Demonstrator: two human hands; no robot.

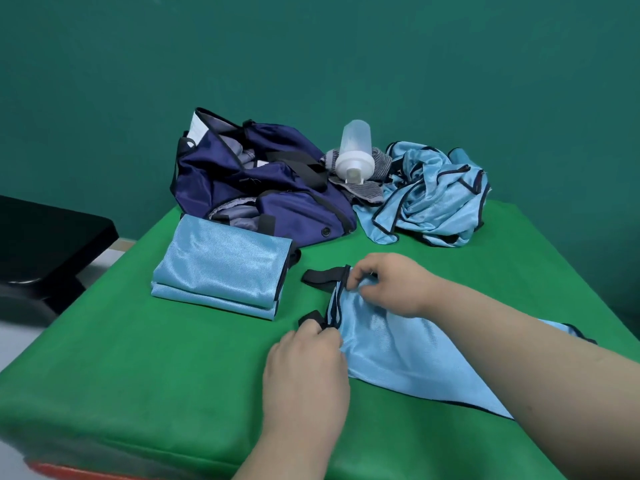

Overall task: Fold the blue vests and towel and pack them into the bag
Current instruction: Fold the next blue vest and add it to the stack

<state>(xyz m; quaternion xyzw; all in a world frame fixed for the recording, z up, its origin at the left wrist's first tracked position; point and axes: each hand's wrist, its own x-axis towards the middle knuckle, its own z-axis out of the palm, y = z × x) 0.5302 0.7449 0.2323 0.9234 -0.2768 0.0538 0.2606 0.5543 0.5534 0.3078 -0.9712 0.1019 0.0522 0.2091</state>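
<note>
Hands [346, 313] pinch vest [408, 355] strap edge, mid-table [138, 368].

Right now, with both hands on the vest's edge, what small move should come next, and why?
Probably carry that edge rightwards over the vest to fold it in half: left hand and right hand each pinch a corner, and it lies spread out.

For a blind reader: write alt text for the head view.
The left hand and right hand pinch the black-trimmed edge of a light blue vest on a green table. Behind lie a folded vest, an open navy bag, a bottle and crumpled vests.
</note>
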